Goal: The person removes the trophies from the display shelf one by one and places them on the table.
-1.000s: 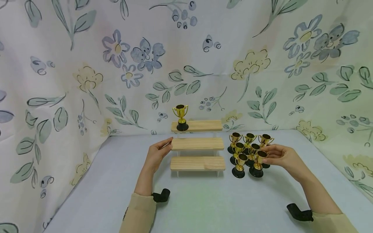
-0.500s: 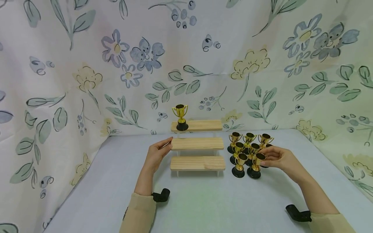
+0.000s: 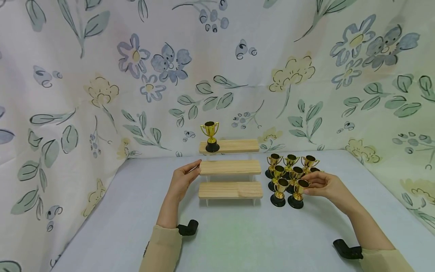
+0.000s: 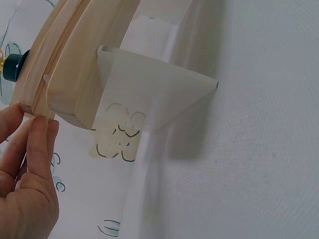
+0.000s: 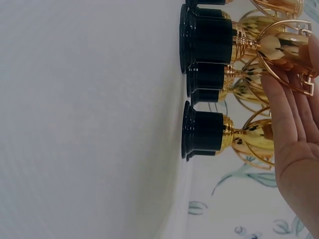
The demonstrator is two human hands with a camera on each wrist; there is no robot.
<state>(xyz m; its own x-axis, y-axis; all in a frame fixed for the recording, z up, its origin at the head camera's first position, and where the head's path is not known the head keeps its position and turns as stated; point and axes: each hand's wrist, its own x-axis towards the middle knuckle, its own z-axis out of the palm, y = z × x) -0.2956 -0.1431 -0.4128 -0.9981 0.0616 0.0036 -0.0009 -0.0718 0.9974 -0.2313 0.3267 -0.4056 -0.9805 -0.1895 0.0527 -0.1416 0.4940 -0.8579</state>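
A small gold trophy with a black base (image 3: 296,200) stands upright at the front right of a group of like trophies. My right hand (image 3: 323,185) pinches its cup; in the right wrist view the fingers (image 5: 286,107) lie behind the cup and the thumb is at the image edge. My left hand (image 3: 182,181) holds the left end of the middle wooden shelf (image 3: 230,167), thumb and fingers (image 4: 37,144) on opposite faces of the board. One trophy (image 3: 212,135) stands on the left end of the top shelf (image 3: 241,146).
Several more gold trophies (image 3: 279,189) stand close together right of the three-step rack, whose bottom shelf (image 3: 221,190) rests on clear supports (image 4: 144,84). A pale cloth covers the table (image 3: 231,238), and a floral curtain (image 3: 217,64) hangs behind.
My right hand has slid the front right trophy a little to the left, toward the trophy beside it. My left hand stays on the middle shelf.
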